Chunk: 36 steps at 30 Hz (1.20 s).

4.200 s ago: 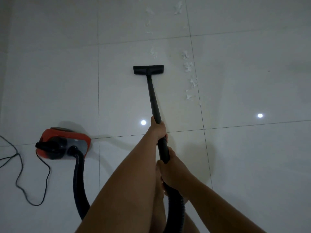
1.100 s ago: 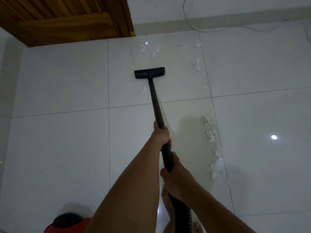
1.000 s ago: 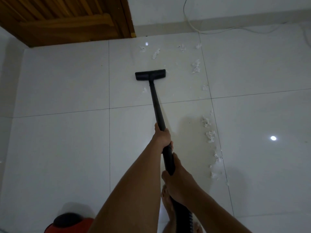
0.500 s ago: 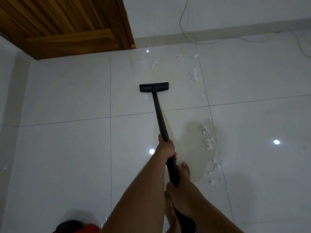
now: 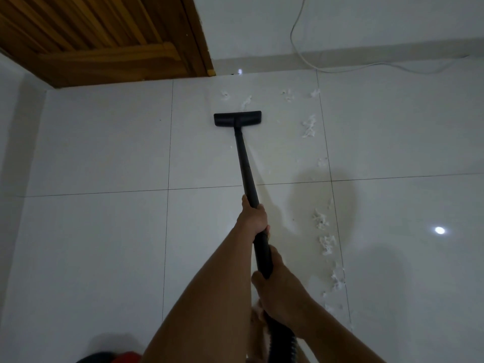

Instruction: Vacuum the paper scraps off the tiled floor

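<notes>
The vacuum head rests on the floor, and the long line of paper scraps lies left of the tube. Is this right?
Not quite. In the head view the line of paper scraps lies right of the tube; the vacuum head does rest on the floor.

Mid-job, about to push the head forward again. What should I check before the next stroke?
1. Grip: left hand and right hand both grip the wand: ok.
2. Position: floor head sits on the tile, just short of the scraps by the door: ok.
3. Coverage: trail of scraps right of the wand cleared: not ok.
4. Hazard: white cable by the wall lies apart from the floor head: ok.
5. Suction running: cannot tell.
</notes>
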### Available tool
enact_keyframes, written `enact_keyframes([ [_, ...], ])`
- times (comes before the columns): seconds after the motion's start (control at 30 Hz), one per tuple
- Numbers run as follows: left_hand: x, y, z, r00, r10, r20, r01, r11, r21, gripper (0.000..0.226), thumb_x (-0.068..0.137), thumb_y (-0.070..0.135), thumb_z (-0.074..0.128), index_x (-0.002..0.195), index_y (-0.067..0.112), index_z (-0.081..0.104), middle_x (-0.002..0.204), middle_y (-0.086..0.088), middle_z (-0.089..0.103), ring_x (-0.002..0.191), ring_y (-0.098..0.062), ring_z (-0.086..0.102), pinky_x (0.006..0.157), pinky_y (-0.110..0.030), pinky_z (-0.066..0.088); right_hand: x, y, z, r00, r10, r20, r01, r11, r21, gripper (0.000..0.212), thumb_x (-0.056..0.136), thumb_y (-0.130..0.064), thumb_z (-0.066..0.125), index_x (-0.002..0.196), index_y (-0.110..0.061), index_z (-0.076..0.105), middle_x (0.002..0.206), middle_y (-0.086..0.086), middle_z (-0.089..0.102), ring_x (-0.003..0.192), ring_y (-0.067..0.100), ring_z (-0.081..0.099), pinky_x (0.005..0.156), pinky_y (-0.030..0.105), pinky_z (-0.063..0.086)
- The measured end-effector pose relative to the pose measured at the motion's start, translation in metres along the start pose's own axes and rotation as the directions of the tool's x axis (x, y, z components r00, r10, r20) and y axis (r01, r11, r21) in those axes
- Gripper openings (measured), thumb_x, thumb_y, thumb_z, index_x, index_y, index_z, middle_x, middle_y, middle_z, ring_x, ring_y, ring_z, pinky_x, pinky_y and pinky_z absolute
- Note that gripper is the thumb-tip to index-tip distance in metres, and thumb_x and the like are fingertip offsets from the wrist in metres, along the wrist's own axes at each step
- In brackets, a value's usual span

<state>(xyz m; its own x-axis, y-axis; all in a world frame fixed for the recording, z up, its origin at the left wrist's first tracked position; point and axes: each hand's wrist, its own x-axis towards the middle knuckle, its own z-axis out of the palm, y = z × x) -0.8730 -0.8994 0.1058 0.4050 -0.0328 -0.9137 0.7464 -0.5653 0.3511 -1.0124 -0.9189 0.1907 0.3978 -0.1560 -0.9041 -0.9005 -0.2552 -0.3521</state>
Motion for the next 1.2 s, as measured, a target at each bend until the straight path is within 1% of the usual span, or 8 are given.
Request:
enact_keyframes([
  [0.13,0.008,0.024,-0.006,1.000,-0.011,-0.008,0.010,0.999,-0.050,0.060,0.109,0.035,0.036,0.158,0.048,0.004,0.078,-0.009,0.055,0.049,-0.016,0.054,0.055,-0.032,0.056,-0.010,-0.030,-0.028,0.995,-0.058,0.079,0.050,0.994,0.093,0.053,0.095,-0.039,0.045,0.133,-0.065,0.020,0.078,0.001,0.075,0.051,0.015,0.070,0.074,0.042,0.063],
  [0.23,0.014,0.036,-0.009,1.000,-0.022,-0.008,0.021,0.997,-0.070,0.063,0.109,0.035,0.037,0.158,0.050,0.001,0.079,-0.009,0.055,0.051,-0.016,0.054,0.057,-0.033,0.057,0.000,-0.037,-0.035,0.994,-0.094,0.049,0.088,0.991,0.097,0.062,0.101,-0.038,0.046,0.153,-0.052,0.015,0.090,-0.006,0.072,0.057,0.010,0.073,0.058,0.028,0.059],
  [0.3,0.018,0.042,-0.011,1.000,-0.024,-0.008,0.024,0.998,-0.065,0.065,0.109,0.035,0.037,0.159,0.050,-0.002,0.080,-0.009,0.056,0.052,-0.016,0.055,0.059,-0.034,0.058,0.006,-0.040,-0.036,0.994,-0.097,0.047,0.093,0.992,0.087,0.070,0.096,-0.041,0.045,0.156,-0.050,0.009,0.090,-0.007,0.073,0.059,0.011,0.074,0.063,0.033,0.062],
  [0.5,0.038,0.067,-0.024,1.000,-0.004,0.010,0.005,1.000,-0.030,0.064,0.109,0.035,0.036,0.159,0.049,-0.003,0.072,-0.010,0.055,0.052,-0.018,0.055,0.077,-0.044,0.062,0.026,-0.068,-0.045,0.993,-0.085,0.083,0.072,0.987,0.144,0.074,0.102,-0.025,0.046,0.161,-0.038,0.004,0.116,0.014,0.067,0.055,0.014,0.064,0.040,0.016,0.047],
  [0.67,0.056,0.095,-0.041,1.000,0.013,0.010,-0.013,1.000,0.004,0.065,0.110,0.035,0.034,0.159,0.047,-0.006,0.070,-0.010,0.057,0.048,-0.018,0.055,0.070,-0.040,0.062,0.048,-0.096,-0.048,0.995,-0.077,0.061,0.066,0.984,0.165,0.067,0.102,-0.021,0.046,0.159,-0.033,0.015,0.148,0.013,0.049,0.063,0.023,0.062,0.038,0.016,0.046],
  [0.83,0.071,0.122,-0.059,0.999,0.034,0.007,-0.034,0.998,0.051,0.063,0.110,0.035,0.032,0.160,0.045,-0.007,0.070,-0.010,0.058,0.043,-0.016,0.054,0.051,-0.030,0.055,0.070,-0.121,-0.050,0.995,-0.093,0.021,0.088,0.980,0.181,0.060,0.102,-0.023,0.047,0.155,-0.036,0.023,0.132,0.008,0.055,0.072,0.023,0.065,0.039,0.012,0.045],
  [1.07,0.103,0.153,-0.075,0.999,0.034,-0.005,-0.033,0.999,0.024,0.064,0.110,0.034,0.035,0.159,0.048,-0.004,0.072,-0.011,0.056,0.047,-0.018,0.053,0.073,-0.044,0.064,0.100,-0.156,-0.054,0.999,-0.042,0.016,0.038,0.974,0.222,0.071,0.098,-0.025,0.049,0.153,-0.053,0.015,0.117,0.019,0.060,0.062,0.022,0.064,0.045,0.023,0.053],
  [1.2,0.110,0.155,-0.079,1.000,0.028,-0.001,-0.028,1.000,0.013,0.061,0.110,0.034,0.036,0.158,0.048,0.002,0.079,-0.011,0.056,0.050,-0.016,0.054,0.060,-0.036,0.061,0.104,-0.164,-0.053,1.000,-0.028,0.005,0.027,0.975,0.220,0.069,0.099,-0.025,0.052,0.151,-0.056,0.018,0.106,0.016,0.064,0.062,0.019,0.065,0.050,0.028,0.058],
])
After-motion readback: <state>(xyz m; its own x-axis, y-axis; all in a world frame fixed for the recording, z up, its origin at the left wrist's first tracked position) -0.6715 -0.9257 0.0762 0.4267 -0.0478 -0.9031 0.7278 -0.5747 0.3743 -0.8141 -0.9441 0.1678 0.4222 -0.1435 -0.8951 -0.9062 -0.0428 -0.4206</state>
